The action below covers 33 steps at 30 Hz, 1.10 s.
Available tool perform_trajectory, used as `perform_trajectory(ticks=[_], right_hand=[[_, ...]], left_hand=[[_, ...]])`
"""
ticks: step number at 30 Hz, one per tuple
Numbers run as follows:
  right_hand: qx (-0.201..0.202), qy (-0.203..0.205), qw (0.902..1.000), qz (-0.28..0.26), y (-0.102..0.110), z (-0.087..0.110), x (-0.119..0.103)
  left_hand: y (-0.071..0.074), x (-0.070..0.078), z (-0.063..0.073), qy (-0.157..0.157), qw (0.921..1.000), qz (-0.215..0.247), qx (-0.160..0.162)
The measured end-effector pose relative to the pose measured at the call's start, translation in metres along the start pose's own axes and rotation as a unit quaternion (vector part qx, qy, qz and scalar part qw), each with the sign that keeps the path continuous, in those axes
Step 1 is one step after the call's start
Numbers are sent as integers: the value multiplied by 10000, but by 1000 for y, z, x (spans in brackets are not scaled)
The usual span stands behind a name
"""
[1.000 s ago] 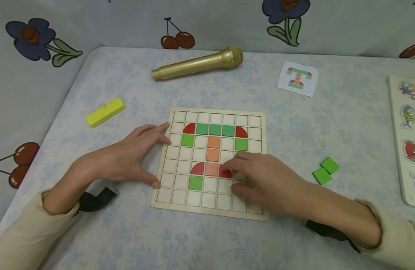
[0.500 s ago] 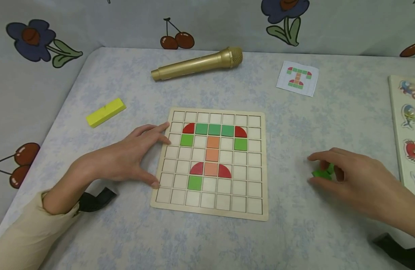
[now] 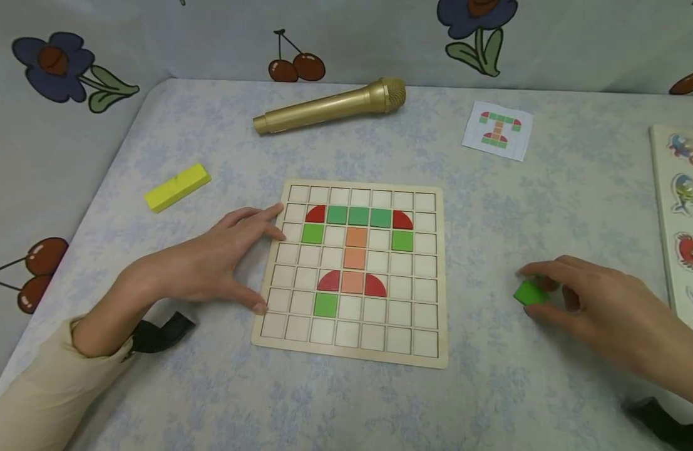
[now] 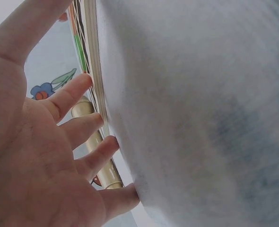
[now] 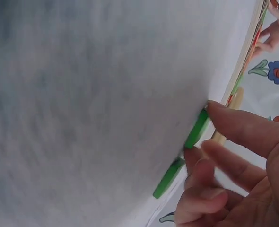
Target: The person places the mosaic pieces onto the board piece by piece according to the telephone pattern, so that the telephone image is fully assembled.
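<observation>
A wooden grid board point(image 3: 374, 339) lies mid-table in the head view, with red quarter-circle, green and orange square tiles set in some cells. My left hand point(image 3: 205, 263) spreads along its left edge, fingertips and thumb right at the rim. To the right of the board, my right hand point(image 3: 611, 313) pinches a green square tile point(image 3: 528, 293) between thumb and fingers, low over the cloth. The right wrist view shows this tile edge-on, with a second green tile point(image 5: 169, 178) lying beside it on the table; the hand mostly hides that one in the head view.
Behind the board lies a gold microphone point(image 3: 329, 108). A pattern card point(image 3: 497, 131) with a printed tile figure is at the back right. The yellow block point(image 3: 177, 187) lies left of the board. A sea-animal puzzle board point(image 3: 670, 238) stands at the right edge.
My right hand has left the red quarter-circle in its cell, moved right to the two loose green tiles, and drawn one slightly left. My left hand has stayed at the board's edge.
</observation>
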State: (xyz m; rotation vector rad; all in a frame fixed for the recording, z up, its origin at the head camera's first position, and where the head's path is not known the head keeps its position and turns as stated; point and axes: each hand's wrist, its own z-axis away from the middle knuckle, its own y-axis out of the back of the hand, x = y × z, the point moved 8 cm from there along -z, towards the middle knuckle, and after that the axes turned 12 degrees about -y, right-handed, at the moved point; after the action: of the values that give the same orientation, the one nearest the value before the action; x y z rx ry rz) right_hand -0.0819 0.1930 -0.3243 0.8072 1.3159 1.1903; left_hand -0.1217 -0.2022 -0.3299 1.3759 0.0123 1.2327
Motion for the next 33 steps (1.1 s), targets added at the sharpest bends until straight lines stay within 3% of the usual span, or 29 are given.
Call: perform_trajectory(ticks=[12,20,26,33], right_hand=[[34,83,9999,78,0,2,-4],[248,361,9990,-126,5,1,-16],[378,779,9947,-552,11,-3,-42],[185,1420,9835,-1102,7,-10,-93]], left_hand=[[0,0,0,-51,10000,31,22],[0,0,0,-49,10000,43,18],[0,-1,-1,-3,10000,24,-4],[0,0,-2,26,10000,-5,0]])
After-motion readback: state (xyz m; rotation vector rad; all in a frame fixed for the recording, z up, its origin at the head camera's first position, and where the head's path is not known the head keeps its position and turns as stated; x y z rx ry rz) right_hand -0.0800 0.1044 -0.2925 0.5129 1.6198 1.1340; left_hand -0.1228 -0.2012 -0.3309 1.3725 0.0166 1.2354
